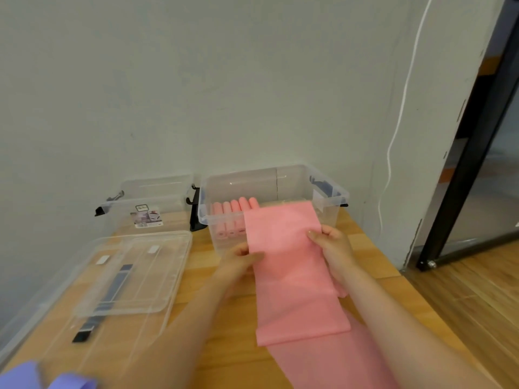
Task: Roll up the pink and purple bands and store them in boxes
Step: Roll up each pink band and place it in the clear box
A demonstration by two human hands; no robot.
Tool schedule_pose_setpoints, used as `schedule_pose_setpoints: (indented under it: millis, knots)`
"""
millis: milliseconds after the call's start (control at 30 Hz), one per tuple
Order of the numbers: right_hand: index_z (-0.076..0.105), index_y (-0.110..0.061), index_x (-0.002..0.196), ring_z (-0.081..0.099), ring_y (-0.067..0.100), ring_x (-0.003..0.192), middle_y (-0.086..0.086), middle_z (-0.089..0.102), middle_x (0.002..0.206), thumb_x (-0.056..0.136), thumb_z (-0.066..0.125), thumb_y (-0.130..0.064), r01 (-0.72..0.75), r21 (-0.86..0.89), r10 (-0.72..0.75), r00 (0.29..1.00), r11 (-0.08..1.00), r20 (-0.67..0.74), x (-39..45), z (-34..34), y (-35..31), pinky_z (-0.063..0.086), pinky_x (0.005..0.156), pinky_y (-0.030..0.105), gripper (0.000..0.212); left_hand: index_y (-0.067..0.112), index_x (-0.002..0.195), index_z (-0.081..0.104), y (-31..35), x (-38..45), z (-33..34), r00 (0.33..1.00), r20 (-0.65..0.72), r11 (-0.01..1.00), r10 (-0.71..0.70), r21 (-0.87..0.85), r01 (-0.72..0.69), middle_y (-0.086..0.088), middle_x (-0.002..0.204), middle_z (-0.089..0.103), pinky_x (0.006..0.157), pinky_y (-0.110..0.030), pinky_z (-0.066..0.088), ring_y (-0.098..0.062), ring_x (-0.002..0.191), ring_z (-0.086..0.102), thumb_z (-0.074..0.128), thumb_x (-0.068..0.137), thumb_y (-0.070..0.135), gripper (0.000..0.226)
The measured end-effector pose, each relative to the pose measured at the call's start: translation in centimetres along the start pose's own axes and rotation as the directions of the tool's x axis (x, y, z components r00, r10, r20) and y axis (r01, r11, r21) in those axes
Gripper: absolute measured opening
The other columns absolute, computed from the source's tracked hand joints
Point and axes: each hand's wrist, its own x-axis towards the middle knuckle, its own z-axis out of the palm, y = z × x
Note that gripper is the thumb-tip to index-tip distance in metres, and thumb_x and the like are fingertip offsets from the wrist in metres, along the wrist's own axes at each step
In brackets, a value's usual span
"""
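Between both hands (283, 256), pink band (289, 265)

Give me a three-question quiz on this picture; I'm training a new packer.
1. True or false: the pink band is fully rolled.
2. Which box holds pink rolls? A) the right box B) the left box
3. What colour is the band at the bottom left corner?

Key: 1 false, it lies flat, pinched by the left hand and right hand. 2 A. 3 purple.
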Motion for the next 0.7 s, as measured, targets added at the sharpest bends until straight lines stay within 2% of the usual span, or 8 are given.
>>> schedule_pose_setpoints:
  millis: [133, 233, 333, 400, 467, 567, 633, 700]
  knots:
    - [0.066, -0.008, 0.082, 0.062, 0.004, 0.061, -0.005, 0.069, 0.069, 0.084, 0.059, 0.002, 0.073, -0.042, -0.073, 0.997, 0.996, -0.005, -0.3, 0.0, -1.9, 0.049, 0.057, 0.015, 0.012, 0.010, 0.101, 0.067, 0.8, -0.2, -0.5, 0.996, -0.033, 0.996, 0.085, 0.005, -0.085, -0.004, 0.104, 0.068, 0.079, -0.025, 0.051, -0.020, 0.100, 0.062, 0.062, 0.085, 0.005, 0.018]
    - [0.066, -0.009, 0.080, 0.057, -0.002, 0.054, -0.008, 0.065, 0.064, 0.084, 0.061, 0.001, 0.139, -0.093, -0.143, 0.989, 0.986, -0.044, 0.4, 0.4, -3.2, 0.044, 0.051, 0.011, 0.011, 0.013, 0.101, 0.065, 3.1, -0.8, 0.3, 0.964, -0.095, 0.964, 0.247, 0.125, -0.234, 0.004, 0.095, 0.066, 0.070, -0.014, 0.049, -0.009, 0.088, 0.061, 0.059, 0.089, 0.010, 0.014]
    - [0.063, -0.004, 0.088, 0.053, -0.005, 0.047, -0.004, 0.061, 0.065, 0.083, 0.063, -0.002, 0.176, -0.172, -0.194, 0.977, 0.969, -0.090, 2.5, 1.3, -4.8, 0.042, 0.049, 0.014, 0.005, 0.018, 0.097, 0.062, 6.3, 0.5, 0.8, 0.910, -0.227, 0.929, 0.346, 0.216, -0.299, 0.003, 0.090, 0.063, 0.069, -0.020, 0.046, -0.011, 0.081, 0.057, 0.054, 0.092, 0.016, 0.010]
    - [0.060, -0.001, 0.102, 0.059, 0.000, 0.059, 0.005, 0.064, 0.082, 0.082, 0.065, -0.005, 0.160, -0.175, -0.180, 0.978, 0.972, -0.105, 4.8, 2.0, -5.9, 0.045, 0.054, 0.018, 0.020, 0.018, 0.107, 0.059, 8.5, 2.2, 0.8, 0.929, -0.273, 0.966, 0.248, 0.146, -0.215, -0.002, 0.104, 0.062, 0.081, -0.029, 0.048, -0.017, 0.091, 0.057, 0.052, 0.093, 0.018, 0.016]
    - [0.050, -0.003, 0.123, 0.062, 0.014, 0.092, 0.007, 0.059, 0.114, 0.084, 0.066, -0.016, 0.061, -0.171, -0.077, 0.993, 0.983, -0.085, 6.5, 2.7, -6.8, 0.048, 0.072, 0.024, 0.045, 0.019, 0.126, 0.051, 9.6, 3.3, 0.7, 0.962, -0.240, 0.987, 0.129, 0.125, -0.101, -0.003, 0.121, 0.054, 0.094, -0.036, 0.046, -0.021, 0.107, 0.054, 0.052, 0.093, 0.022, 0.034]
    - [0.032, -0.008, 0.138, 0.048, 0.021, 0.118, 0.002, 0.045, 0.128, 0.085, 0.065, -0.021, 0.054, -0.438, -0.100, 0.992, 0.898, -0.082, 6.5, 2.9, -7.0, 0.037, 0.092, 0.028, 0.064, 0.014, 0.135, 0.041, 9.0, 2.1, 0.2, 0.960, -0.207, 0.963, 0.191, 0.229, -0.142, 0.003, 0.121, 0.048, 0.086, -0.028, 0.044, -0.016, 0.109, 0.051, 0.053, 0.093, 0.020, 0.044]
    - [0.044, -0.005, 0.128, 0.050, 0.019, 0.111, 0.004, 0.050, 0.123, 0.083, 0.063, -0.011, 0.198, -0.550, -0.304, 0.947, 0.811, -0.108, 4.4, 2.2, -6.1, 0.035, 0.086, 0.022, 0.049, 0.012, 0.122, 0.051, 6.9, 0.1, -0.4, 0.892, -0.298, 0.906, 0.338, 0.358, -0.224, 0.005, 0.108, 0.054, 0.073, -0.019, 0.041, -0.011, 0.097, 0.053, 0.052, 0.091, 0.012, 0.030]
    - [0.059, -0.003, 0.102, 0.054, 0.021, 0.094, 0.009, 0.060, 0.103, 0.084, 0.060, -0.005, 0.222, -0.625, -0.421, 0.887, 0.748, -0.190, 2.1, 0.9, -3.9, 0.032, 0.072, 0.021, 0.019, 0.012, 0.100, 0.060, 3.9, -1.6, -0.8, 0.836, -0.402, 0.898, 0.373, 0.382, -0.217, 0.004, 0.091, 0.062, 0.063, -0.012, 0.039, -0.014, 0.086, 0.055, 0.052, 0.088, 0.005, 0.015]
